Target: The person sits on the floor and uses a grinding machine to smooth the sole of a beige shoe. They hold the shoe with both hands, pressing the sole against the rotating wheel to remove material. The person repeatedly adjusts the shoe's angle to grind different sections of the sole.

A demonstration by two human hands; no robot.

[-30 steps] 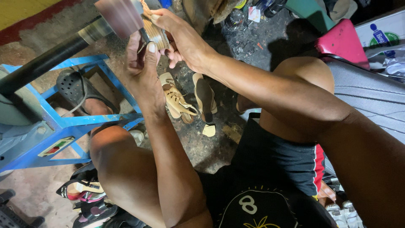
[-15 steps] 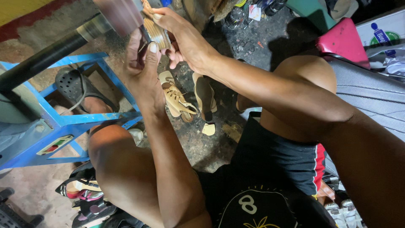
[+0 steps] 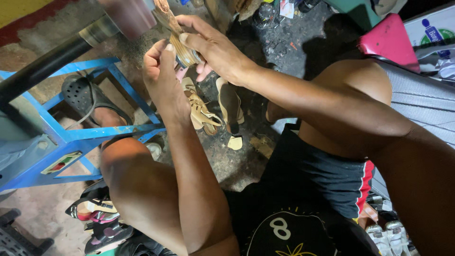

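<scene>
- Blue metal stand point(image 3: 102, 132) at 9 o'clock; black clog point(image 3: 78, 97) beneath it.
- Left hand point(image 3: 163, 78) at 11 o'clock, fingers closed against wooden shoe heel point(image 3: 182, 50).
- Heel at 12 o'clock, pinched between both hands.
- Right hand point(image 3: 215, 50) gripping heel from 1 o'clock.
- Tan sandals point(image 3: 213, 106) on floor below hands.

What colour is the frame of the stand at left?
Bright blue; the stand's frame shows best in the head view.
</scene>
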